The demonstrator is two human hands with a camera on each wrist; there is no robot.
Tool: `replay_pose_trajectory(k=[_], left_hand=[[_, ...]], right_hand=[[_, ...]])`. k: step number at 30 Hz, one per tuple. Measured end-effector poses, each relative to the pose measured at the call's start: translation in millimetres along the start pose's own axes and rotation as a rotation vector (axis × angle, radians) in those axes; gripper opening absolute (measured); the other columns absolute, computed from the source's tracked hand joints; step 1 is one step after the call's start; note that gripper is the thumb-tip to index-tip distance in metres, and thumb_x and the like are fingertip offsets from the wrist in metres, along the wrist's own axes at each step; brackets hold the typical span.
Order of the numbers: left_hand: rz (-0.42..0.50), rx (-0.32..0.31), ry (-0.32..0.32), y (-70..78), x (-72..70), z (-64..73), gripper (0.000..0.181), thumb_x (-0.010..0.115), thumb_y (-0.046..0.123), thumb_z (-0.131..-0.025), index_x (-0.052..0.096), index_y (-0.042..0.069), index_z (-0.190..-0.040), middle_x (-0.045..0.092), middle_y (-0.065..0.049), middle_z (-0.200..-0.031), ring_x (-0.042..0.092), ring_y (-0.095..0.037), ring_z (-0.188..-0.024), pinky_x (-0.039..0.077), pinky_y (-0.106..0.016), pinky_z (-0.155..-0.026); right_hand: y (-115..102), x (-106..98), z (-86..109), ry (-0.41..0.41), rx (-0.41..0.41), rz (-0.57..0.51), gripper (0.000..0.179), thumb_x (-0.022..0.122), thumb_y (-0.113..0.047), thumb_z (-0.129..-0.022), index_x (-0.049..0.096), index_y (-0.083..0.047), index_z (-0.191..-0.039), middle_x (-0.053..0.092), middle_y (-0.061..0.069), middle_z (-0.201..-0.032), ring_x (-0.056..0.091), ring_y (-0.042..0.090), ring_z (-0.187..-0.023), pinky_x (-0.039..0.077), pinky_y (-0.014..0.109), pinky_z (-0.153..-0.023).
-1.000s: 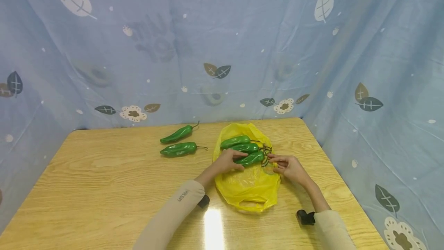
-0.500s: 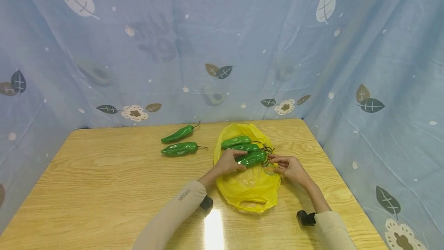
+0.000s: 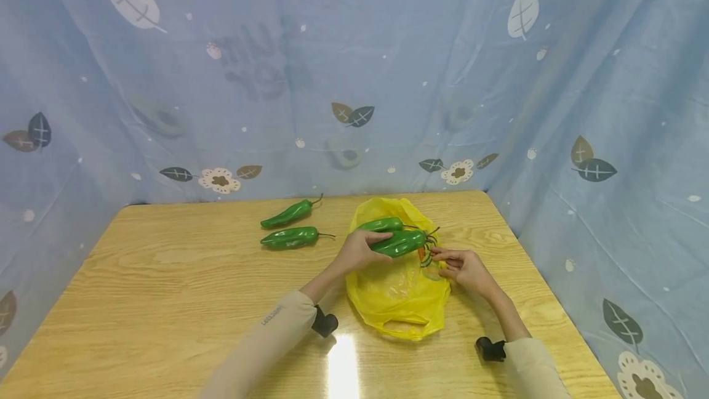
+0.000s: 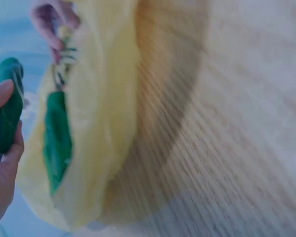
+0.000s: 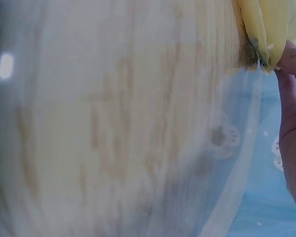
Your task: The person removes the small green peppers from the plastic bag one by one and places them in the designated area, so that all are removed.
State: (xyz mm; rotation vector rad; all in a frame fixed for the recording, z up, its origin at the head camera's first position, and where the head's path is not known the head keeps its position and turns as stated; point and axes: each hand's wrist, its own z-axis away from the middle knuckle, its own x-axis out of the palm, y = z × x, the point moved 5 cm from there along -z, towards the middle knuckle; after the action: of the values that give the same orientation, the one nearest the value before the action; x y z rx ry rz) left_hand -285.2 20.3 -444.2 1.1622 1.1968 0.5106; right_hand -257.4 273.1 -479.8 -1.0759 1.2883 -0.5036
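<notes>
In the head view, the left hand (image 3: 359, 252) grips a long, glossy green pepper (image 3: 404, 243) over a thin yellow plastic bag (image 3: 400, 313). The pepper lies at two o'clock from that nearer hand and ten o'clock from the right hand (image 3: 466, 271); its long axis runs from eight to two, stem end at two. The left fingers hide its tip. A small orange patch (image 3: 421, 255) below its stem end is unclear.

In the left wrist view, the frame's edge cuts off the held pepper at nine o'clock.

In the right wrist view, thumb and finger pinch the bag's edge at two o'clock; the pepper is out of sight.
</notes>
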Motion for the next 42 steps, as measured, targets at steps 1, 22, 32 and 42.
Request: replay_pose_trajectory(k=[1,22,32,42], left_hand=[[0.013,-0.006,0.006,2.0,-2.4,3.4,0.053,0.083,0.012,-0.075,0.066,0.012,-0.124,0.061,-0.008,-0.127,0.056,-0.025,-0.118,0.049,-0.038,-0.095],[0.106,0.057,-0.026,15.0,-37.0,59.2,0.041,0.082,0.019,-0.077,0.071,0.018,-0.117,0.069,-0.014,-0.108,0.032,-0.007,-0.054,0.033,-0.019,-0.050],[0.183,0.056,-0.060,18.0,-38.2,78.6,0.036,0.079,0.021,-0.080,0.072,0.016,-0.115,0.067,-0.002,-0.118,0.060,-0.012,-0.090,0.047,-0.021,-0.072],[0.242,0.027,-0.117,23.1,-37.0,102.5,0.036,0.080,0.017,-0.078,0.072,0.015,-0.114,0.067,-0.001,-0.118,0.064,-0.011,-0.097,0.052,-0.021,-0.075]], right_hand=[[0,0,0.2,0.002,0.001,-0.001,0.027,0.066,0.003,-0.088,0.066,0.005,-0.114,0.052,0.022,-0.135,0.051,0.039,-0.121,0.042,0.043,-0.098],[-1,2,3.5,-0.004,-0.019,-0.019,0.027,0.065,0.004,-0.088,0.065,0.007,-0.115,0.051,0.024,-0.135,0.051,0.041,-0.121,0.042,0.042,-0.098],[-1,2,2.3,-0.006,-0.003,-0.026,0.027,0.064,0.006,-0.087,0.065,0.008,-0.114,0.051,0.025,-0.135,0.051,0.041,-0.120,0.045,0.037,-0.096],[-1,2,2.2,-0.010,-0.004,-0.019,0.027,0.065,0.004,-0.088,0.065,0.007,-0.115,0.051,0.024,-0.135,0.051,0.040,-0.120,0.043,0.041,-0.097]])
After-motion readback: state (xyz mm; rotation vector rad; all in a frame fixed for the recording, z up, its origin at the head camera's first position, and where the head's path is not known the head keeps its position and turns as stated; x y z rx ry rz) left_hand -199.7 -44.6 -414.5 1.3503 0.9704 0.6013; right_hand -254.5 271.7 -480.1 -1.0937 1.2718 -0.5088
